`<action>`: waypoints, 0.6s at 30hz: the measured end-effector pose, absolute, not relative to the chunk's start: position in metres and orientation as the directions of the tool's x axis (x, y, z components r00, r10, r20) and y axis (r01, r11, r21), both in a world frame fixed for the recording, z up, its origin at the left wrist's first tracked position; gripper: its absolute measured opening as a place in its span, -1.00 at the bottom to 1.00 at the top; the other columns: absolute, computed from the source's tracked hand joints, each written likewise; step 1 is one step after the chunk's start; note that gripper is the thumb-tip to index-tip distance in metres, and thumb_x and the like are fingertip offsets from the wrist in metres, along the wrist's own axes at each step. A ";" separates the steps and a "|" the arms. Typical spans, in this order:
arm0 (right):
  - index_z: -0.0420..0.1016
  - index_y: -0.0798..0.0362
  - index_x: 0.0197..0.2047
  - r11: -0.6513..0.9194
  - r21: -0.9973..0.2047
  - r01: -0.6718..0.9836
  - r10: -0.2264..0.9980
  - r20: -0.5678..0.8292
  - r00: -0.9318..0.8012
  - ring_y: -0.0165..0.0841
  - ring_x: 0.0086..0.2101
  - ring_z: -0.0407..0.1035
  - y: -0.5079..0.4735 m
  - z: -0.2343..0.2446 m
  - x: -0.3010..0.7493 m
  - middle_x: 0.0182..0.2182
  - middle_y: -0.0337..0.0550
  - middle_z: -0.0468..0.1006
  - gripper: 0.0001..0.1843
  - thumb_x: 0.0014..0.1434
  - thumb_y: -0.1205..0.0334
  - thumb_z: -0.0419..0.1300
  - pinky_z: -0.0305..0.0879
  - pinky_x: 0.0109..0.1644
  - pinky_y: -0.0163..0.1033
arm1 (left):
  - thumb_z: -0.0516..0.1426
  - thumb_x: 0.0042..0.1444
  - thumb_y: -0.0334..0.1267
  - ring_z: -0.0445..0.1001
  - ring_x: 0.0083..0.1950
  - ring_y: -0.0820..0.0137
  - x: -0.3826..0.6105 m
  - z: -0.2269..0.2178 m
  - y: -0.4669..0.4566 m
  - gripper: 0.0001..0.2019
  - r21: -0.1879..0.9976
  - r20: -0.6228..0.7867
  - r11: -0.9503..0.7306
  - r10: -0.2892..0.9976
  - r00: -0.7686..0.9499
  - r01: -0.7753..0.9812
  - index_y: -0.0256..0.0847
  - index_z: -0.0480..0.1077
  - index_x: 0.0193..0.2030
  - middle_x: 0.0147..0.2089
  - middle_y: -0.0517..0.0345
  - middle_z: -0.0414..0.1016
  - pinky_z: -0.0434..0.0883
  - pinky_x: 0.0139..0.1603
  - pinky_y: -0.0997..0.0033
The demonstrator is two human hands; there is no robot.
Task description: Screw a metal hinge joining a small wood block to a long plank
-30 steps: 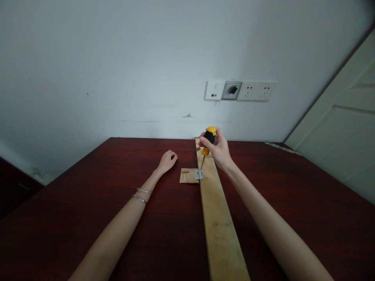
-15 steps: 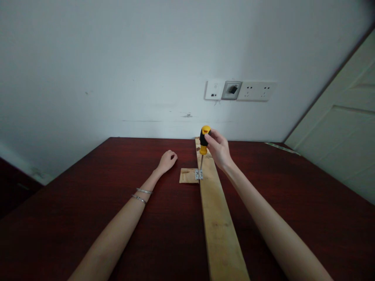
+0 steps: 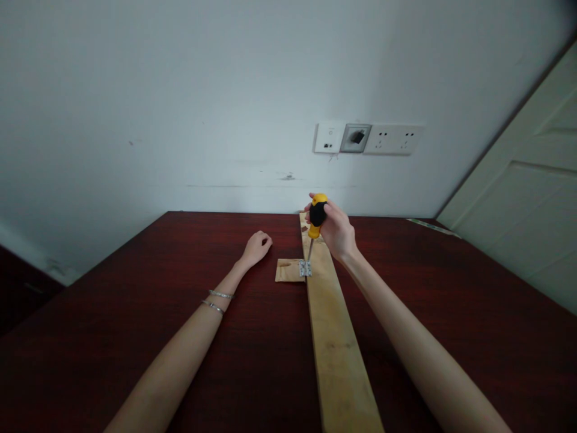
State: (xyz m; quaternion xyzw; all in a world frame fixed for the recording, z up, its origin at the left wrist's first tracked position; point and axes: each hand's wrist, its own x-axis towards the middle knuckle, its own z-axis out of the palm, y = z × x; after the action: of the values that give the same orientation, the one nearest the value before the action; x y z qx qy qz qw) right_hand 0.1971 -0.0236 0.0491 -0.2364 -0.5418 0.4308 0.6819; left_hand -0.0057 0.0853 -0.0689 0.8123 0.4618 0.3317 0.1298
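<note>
My right hand [image 3: 337,231] is wrapped round the black-and-yellow handle of a screwdriver [image 3: 315,216], held nearly upright. Its tip rests on a small metal hinge [image 3: 305,268] that joins a long wooden plank [image 3: 336,337] to a small wooden block [image 3: 288,270] on its left. My left hand [image 3: 256,246] lies on the dark red table [image 3: 135,325] left of the block, fingers curled in, holding nothing visible. Two thin bracelets sit on that wrist.
A white wall stands behind the table with a row of sockets and a switch [image 3: 367,139]. A pale door [image 3: 527,204] is at the right. The plank runs from the table's far edge toward me.
My right hand has re-gripped the screwdriver handle, fingers shifting round it between frames, while the tip stays on the hinge. The left hand has not moved.
</note>
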 end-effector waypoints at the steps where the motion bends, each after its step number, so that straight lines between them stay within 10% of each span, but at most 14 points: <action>1: 0.43 -0.03 -0.13 0.511 -0.794 -0.330 0.848 0.528 0.045 -0.38 -0.37 0.34 -0.023 0.049 0.197 -0.30 -0.18 0.44 -0.66 0.07 -0.01 0.14 0.31 -0.25 -0.19 | 0.02 0.12 -0.36 0.42 -0.22 0.33 -0.006 -0.069 0.085 -0.80 0.517 0.420 -0.540 0.836 0.353 0.664 -0.22 0.42 -0.45 -0.30 0.08 0.44 0.34 -0.09 0.31; 18: 0.38 -0.04 -0.25 0.548 -0.832 -0.084 0.830 0.529 0.175 -0.47 -0.44 0.31 -0.019 0.045 0.198 -0.42 -0.34 0.38 -0.69 -0.07 0.13 0.34 0.28 -0.34 -0.29 | 0.02 0.12 -0.35 0.41 -0.22 0.34 -0.006 -0.070 0.085 -0.81 0.523 0.425 -0.544 0.834 0.352 0.656 -0.23 0.41 -0.45 -0.31 0.09 0.42 0.34 -0.10 0.32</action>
State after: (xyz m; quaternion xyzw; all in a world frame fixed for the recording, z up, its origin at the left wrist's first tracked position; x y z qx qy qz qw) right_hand 0.1981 -0.0188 0.0446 -0.3396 -0.5497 0.3326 0.6870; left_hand -0.0063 0.0845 -0.0698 0.8116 0.4590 0.3365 0.1318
